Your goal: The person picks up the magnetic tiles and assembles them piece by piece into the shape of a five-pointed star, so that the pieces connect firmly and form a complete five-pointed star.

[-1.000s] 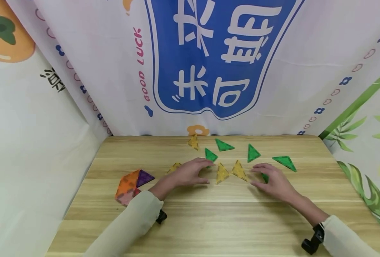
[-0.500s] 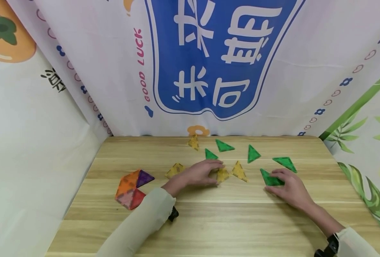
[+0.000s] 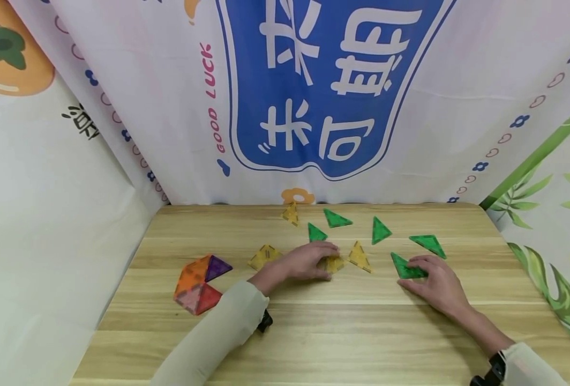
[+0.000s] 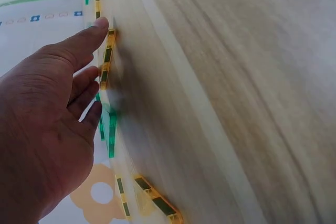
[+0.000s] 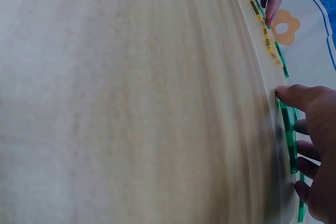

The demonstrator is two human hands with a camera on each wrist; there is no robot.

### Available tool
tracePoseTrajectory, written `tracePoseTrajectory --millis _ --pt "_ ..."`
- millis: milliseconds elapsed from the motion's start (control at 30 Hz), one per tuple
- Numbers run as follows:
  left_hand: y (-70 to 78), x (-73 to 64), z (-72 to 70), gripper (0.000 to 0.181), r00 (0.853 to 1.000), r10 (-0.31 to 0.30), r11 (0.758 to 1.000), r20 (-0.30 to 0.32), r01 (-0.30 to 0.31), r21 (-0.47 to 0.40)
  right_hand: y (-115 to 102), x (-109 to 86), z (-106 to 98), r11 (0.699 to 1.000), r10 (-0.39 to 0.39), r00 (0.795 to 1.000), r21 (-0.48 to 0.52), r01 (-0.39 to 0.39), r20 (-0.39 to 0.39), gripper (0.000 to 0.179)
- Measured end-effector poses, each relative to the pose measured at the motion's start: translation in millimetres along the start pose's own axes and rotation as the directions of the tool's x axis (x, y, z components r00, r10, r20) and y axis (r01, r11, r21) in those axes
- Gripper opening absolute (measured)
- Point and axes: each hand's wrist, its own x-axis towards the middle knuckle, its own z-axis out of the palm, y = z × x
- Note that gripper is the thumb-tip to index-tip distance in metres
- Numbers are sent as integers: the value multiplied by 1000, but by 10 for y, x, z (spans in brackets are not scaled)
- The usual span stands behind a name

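My left hand (image 3: pixel 306 261) is at a yellow triangular magnetic tile (image 3: pixel 335 264), its thumb at the near side and fingertips at the far side. In the left wrist view the thumb lies right at one end of that yellow tile's edge (image 4: pixel 107 59). My right hand (image 3: pixel 436 280) holds a green triangular magnetic tile (image 3: pixel 404 268) low over the wood, thumb near, fingers bent across its right part and hiding it. Another yellow tile (image 3: pixel 359 257) lies between the hands. A green tile (image 3: pixel 316 232) sits just beyond the left fingers.
On the left, orange, pink, red and purple tiles form a partial ring (image 3: pixel 188 279). More yellow tiles (image 3: pixel 264 256) lie beside the left wrist and at the back edge. Several green tiles (image 3: pixel 380 230) spread over the back right of the wooden table (image 3: pixel 333 343). A printed cloth (image 3: pixel 386 161) hangs behind.
The left hand has moved right onto the yellow tile. The right hand has moved right onto the green tile that it partly covered before. The other tiles lie as they did.
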Motion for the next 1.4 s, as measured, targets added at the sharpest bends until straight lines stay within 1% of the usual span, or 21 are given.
tracePoseTrajectory --millis 100,267,333,467,600,800,933,1133,1267,1400 --pt "30 -29 7 62 1000 10 1000 6 -10 12 -7 -6 10 1000 -6 1000 -9 6 -23 42" --pt "76 -89 24 60 999 45 994 1 -45 99 -16 -12 24 1000 -17 999 -11 17 -48 38" --pt "86 -114 36 61 999 50 990 0 -49 135 -12 -11 26 1000 -20 999 -9 19 -47 37" --pt "104 -173 50 61 999 52 984 -5 -51 168 1 -11 14 1000 -30 999 4 30 -30 35" --pt "113 -241 55 60 998 63 981 -10 -60 186 34 -28 -7 997 -76 997 32 76 -13 33" --pt "117 -337 53 55 997 78 974 12 -78 214 128 -68 -34 985 -159 987 73 158 0 36" --pt "128 -379 43 53 996 88 975 22 -91 204 167 -82 -66 981 -183 983 66 181 19 37" --pt "164 -399 42 49 995 91 979 40 -97 181 196 -93 -110 985 -169 985 52 167 40 37" --pt "173 -395 31 48 992 117 981 52 -123 150 207 -104 -125 990 -127 991 68 124 46 41" --pt "158 -365 25 54 989 130 985 76 -137 109 216 -115 -130 996 -71 997 65 68 33 49"
